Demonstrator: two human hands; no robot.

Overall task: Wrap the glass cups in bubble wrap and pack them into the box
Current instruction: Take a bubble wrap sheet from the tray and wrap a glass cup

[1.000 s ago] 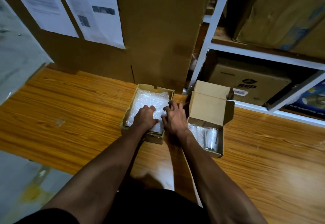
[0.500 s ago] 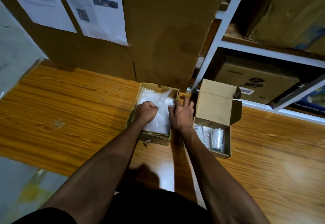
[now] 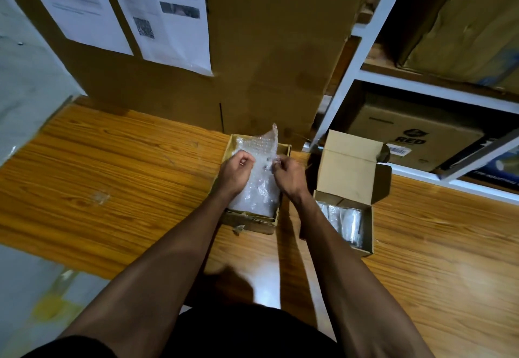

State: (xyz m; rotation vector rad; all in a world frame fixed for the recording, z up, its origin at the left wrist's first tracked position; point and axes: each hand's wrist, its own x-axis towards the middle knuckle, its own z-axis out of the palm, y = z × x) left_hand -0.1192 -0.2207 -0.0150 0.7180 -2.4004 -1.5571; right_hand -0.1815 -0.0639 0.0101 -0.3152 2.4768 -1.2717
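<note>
Your two arms bare from the shoulder edge down, no sleeves past the top of them, your left hand (image 3: 234, 173) and right hand (image 3: 289, 176) with no gloves, a black top at the bottom edge.

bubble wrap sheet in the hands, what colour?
Clear, whitish bubble wrap, bubbled texture; head view, the only one.

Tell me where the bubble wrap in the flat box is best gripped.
By its loose far edge, from above: the bubble wrap lies in the flat box, whose walls block the sides, and that edge already stands up. The left hand and right hand pinch the upper part.
</note>
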